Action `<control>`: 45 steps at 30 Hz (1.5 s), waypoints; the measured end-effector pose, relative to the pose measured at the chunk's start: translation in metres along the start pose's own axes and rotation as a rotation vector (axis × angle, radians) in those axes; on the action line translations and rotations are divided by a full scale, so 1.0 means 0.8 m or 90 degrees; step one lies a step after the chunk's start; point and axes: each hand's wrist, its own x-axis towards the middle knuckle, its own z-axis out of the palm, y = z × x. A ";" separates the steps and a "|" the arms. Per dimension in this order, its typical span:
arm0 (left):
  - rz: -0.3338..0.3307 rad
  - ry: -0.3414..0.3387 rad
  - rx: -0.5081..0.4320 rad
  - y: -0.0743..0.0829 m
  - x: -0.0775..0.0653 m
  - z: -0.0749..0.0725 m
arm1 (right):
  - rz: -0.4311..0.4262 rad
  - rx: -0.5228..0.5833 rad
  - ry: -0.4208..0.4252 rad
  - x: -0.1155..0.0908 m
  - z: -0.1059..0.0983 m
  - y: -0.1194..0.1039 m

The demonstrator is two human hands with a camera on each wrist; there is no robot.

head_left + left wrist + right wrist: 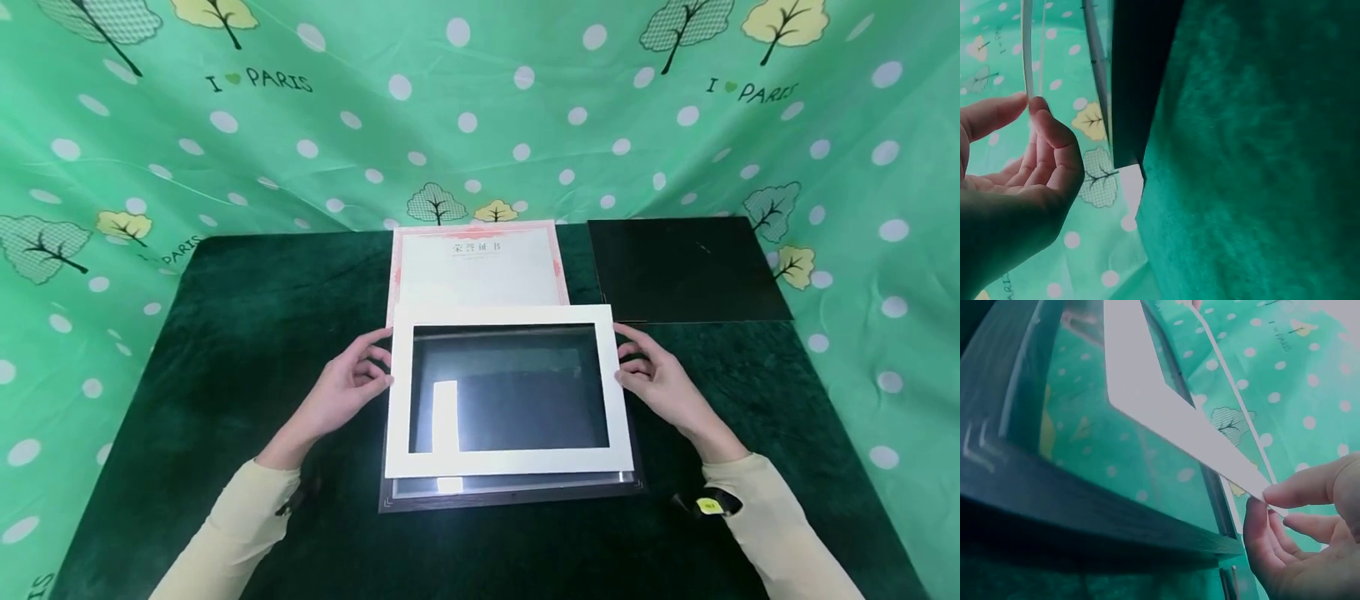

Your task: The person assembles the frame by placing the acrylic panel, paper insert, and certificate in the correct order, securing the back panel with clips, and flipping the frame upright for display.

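Both hands hold a white picture mat (510,462), a thin card with a rectangular window, by its two short sides. My left hand (351,382) pinches the left side between thumb and fingers; in the left wrist view the mat (1027,50) appears edge-on. On the opposite side my right hand (660,375) has the same grip. Beneath the mat lies a dark picture frame (517,502) with a glossy, reflecting pane (1147,462). The right wrist view has the mat (1147,381) raised above that pane and tilted to it.
Behind the mat lies a white certificate (480,279) with a pink border, its lower part covered. A black board (690,271) rests at the back right. Dark green cloth (262,333) covers the table, and a green dotted curtain (480,100) hangs around it.
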 end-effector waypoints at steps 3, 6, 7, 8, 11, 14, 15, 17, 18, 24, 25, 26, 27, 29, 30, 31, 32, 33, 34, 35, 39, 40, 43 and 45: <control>0.011 -0.010 0.051 -0.003 -0.008 0.007 | -0.017 -0.048 -0.002 0.000 0.004 0.004; 0.010 -0.026 0.095 -0.005 -0.014 0.014 | -0.036 -0.106 0.006 0.001 0.008 0.007; 0.009 -0.030 0.109 -0.005 -0.016 0.016 | -0.042 -0.125 0.009 0.001 0.009 0.008; 0.005 -0.031 0.119 -0.005 -0.017 0.017 | -0.047 -0.139 0.012 0.001 0.010 0.009; -0.001 -0.027 0.139 -0.006 -0.020 0.019 | -0.053 -0.167 0.016 0.002 0.012 0.009; -0.003 -0.026 0.146 -0.007 -0.019 0.021 | -0.051 -0.179 0.018 0.002 0.013 0.009; -0.003 -0.027 0.148 -0.007 -0.018 0.021 | -0.051 -0.182 0.020 0.002 0.013 0.009; -0.002 -0.030 0.152 -0.008 -0.017 0.023 | -0.049 -0.186 0.022 0.002 0.013 0.009; -0.002 -0.031 0.154 -0.008 -0.016 0.024 | -0.046 -0.187 0.022 0.002 0.012 0.009; 0.005 -0.023 0.159 -0.008 -0.016 0.022 | -0.032 -0.187 0.008 -0.001 0.014 0.011; 0.004 -0.022 0.158 -0.009 -0.016 0.022 | -0.032 -0.189 0.008 -0.001 0.015 0.011; 0.002 -0.020 0.158 -0.010 -0.016 0.022 | -0.032 -0.189 0.009 0.000 0.015 0.011; -0.001 -0.018 0.156 -0.011 -0.016 0.022 | -0.031 -0.189 0.011 0.000 0.015 0.011; -0.001 -0.017 0.150 -0.014 -0.015 0.022 | -0.024 -0.188 0.009 0.001 0.014 0.011; 0.001 -0.017 0.148 -0.015 -0.015 0.022 | -0.019 -0.188 0.006 0.001 0.014 0.010; 0.001 -0.017 0.147 -0.016 -0.015 0.022 | -0.013 -0.185 0.003 0.001 0.014 0.010; 0.003 -0.019 0.145 -0.017 -0.015 0.022 | -0.006 -0.182 -0.001 0.001 0.014 0.010; 0.004 -0.021 0.144 -0.018 -0.015 0.022 | 0.000 -0.179 -0.006 0.001 0.014 0.010; 0.003 -0.024 0.143 -0.018 -0.016 0.023 | 0.006 -0.176 -0.010 0.000 0.013 0.011; 0.003 -0.027 0.142 -0.018 -0.016 0.023 | 0.010 -0.175 -0.013 0.000 0.014 0.011; -0.009 -0.039 0.143 -0.017 -0.016 0.023 | 0.002 -0.173 -0.019 -0.001 0.014 0.014; -0.015 -0.042 0.142 -0.017 -0.016 0.023 | -0.002 -0.174 -0.024 -0.001 0.013 0.016; -0.033 -0.046 0.142 -0.018 -0.016 0.025 | -0.006 -0.185 -0.045 -0.002 0.013 0.021; -0.038 -0.044 0.143 -0.019 -0.016 0.027 | -0.008 -0.192 -0.059 -0.002 0.013 0.024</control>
